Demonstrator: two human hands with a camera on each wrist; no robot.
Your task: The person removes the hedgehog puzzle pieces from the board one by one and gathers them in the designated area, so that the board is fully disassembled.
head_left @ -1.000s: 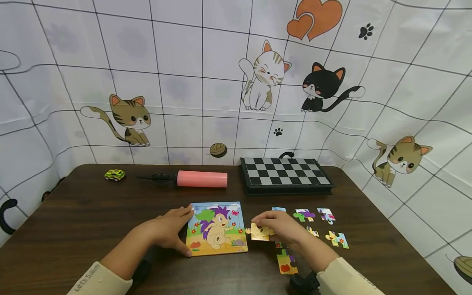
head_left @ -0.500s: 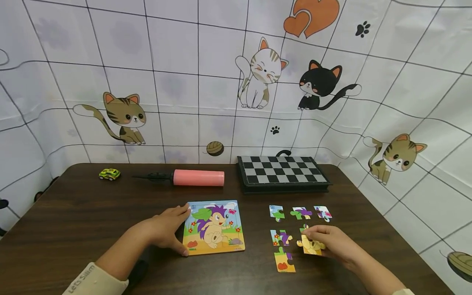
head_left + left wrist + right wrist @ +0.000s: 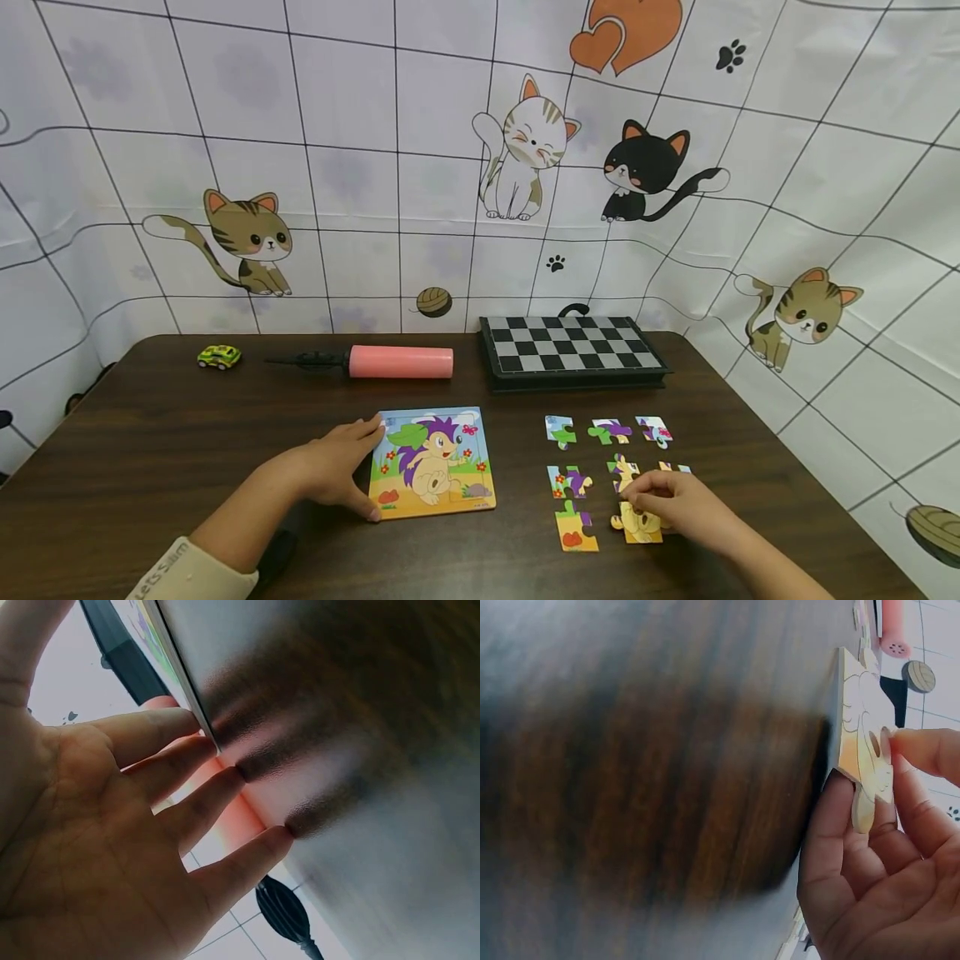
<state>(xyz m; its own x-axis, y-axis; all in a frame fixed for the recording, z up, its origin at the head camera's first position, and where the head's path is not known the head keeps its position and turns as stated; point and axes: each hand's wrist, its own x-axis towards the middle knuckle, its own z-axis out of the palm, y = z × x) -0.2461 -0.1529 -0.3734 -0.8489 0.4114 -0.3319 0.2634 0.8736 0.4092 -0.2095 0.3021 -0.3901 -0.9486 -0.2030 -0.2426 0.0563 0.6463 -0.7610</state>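
Note:
A square hedgehog puzzle board (image 3: 468,462) lies on the dark wooden table. My left hand (image 3: 330,468) rests along its left side, thumb at the lower corner and fingertips near the upper one. In the left wrist view the fingers of that left hand (image 3: 112,840) are spread and nearly straight. To the right, my right hand (image 3: 686,507) holds a yellow puzzle piece (image 3: 641,529) low at the table, below a middle-row piece (image 3: 622,473). The right wrist view has the thumb on the face of this puzzle piece (image 3: 862,712) and fingers at its edge.
More puzzle pieces lie in rows, such as a red-stone piece (image 3: 573,533) and a butterfly piece (image 3: 654,430); some are partly behind the right hand. At the back stand a toy car (image 3: 219,357), a pink hand pump (image 3: 401,362) and a checkered board box (image 3: 573,354).
My right hand has carried the yellow piece from beside the board rightward, then down to the table below the middle-row piece. The left hand has stayed at the board.

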